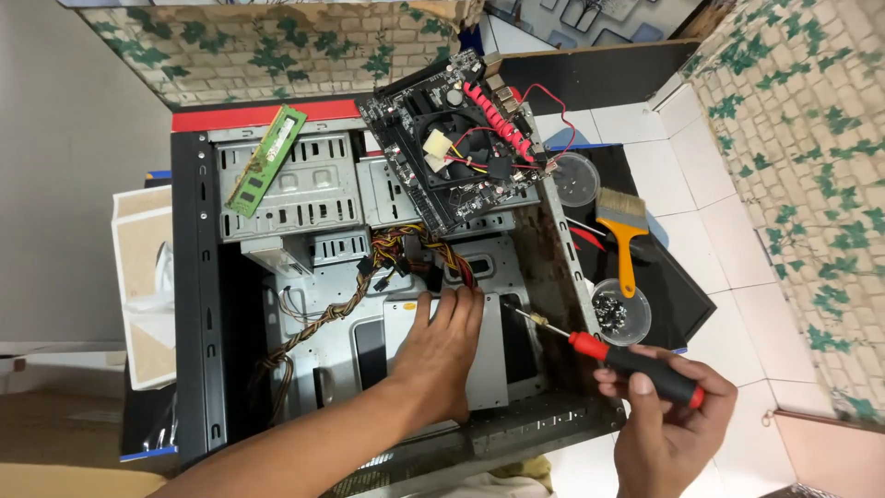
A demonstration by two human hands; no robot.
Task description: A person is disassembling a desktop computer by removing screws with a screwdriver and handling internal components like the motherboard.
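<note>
Head view: the red-and-black screwdriver [608, 355] sits clamped in the right hand [668, 420], tip inside the open computer case [198, 277] beside a grey metal plate [484, 360] — the left hand [442, 355] lies flat on it, fingers spread, clasping nothing — with a motherboard [456, 138], brush [620, 226] and screw dish [620, 314] nearby.
</note>
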